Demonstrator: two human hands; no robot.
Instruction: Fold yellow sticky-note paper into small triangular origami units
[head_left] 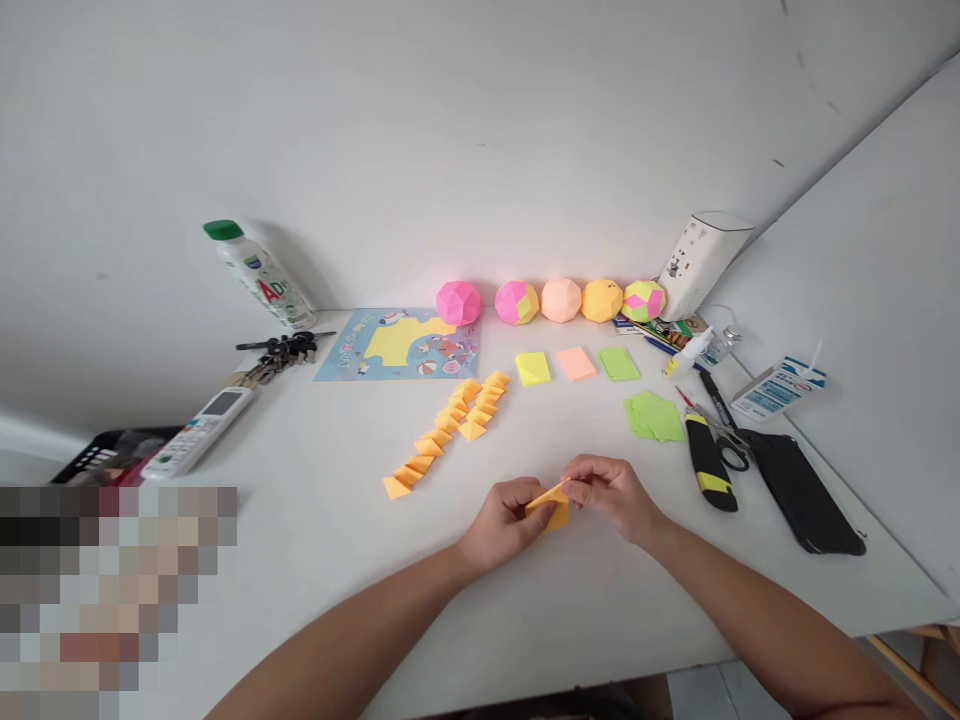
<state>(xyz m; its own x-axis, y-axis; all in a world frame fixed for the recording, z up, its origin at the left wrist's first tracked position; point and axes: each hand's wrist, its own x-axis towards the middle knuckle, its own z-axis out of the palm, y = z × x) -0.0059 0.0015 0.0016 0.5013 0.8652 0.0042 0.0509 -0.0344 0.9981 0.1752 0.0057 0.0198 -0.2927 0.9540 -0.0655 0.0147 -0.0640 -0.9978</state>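
Near the front of the white table, my left hand (506, 522) is closed on a folded piece of orange paper (556, 517), its thumb pressed on the front face. My right hand (611, 492) pinches the paper's upper right corner between thumb and fingers. Part of the paper is hidden behind the fingers. Beyond my left hand lie two rows of small folded orange paper units (435, 440), standing like little peaks. A yellow paper stack (532, 369), a peach stack (576, 363) and a green stack (619, 364) lie farther back, with loose green sheets (654, 416) to the right.
Several faceted paper balls (561, 300) line the wall beside a blue patterned card (345, 350). At right are a black-yellow cutter (710, 465), scissors (732, 453), glue bottle (688, 353) and black pouch (810, 495). Left stand a bottle (262, 275), keys (281, 352) and remote (199, 430).
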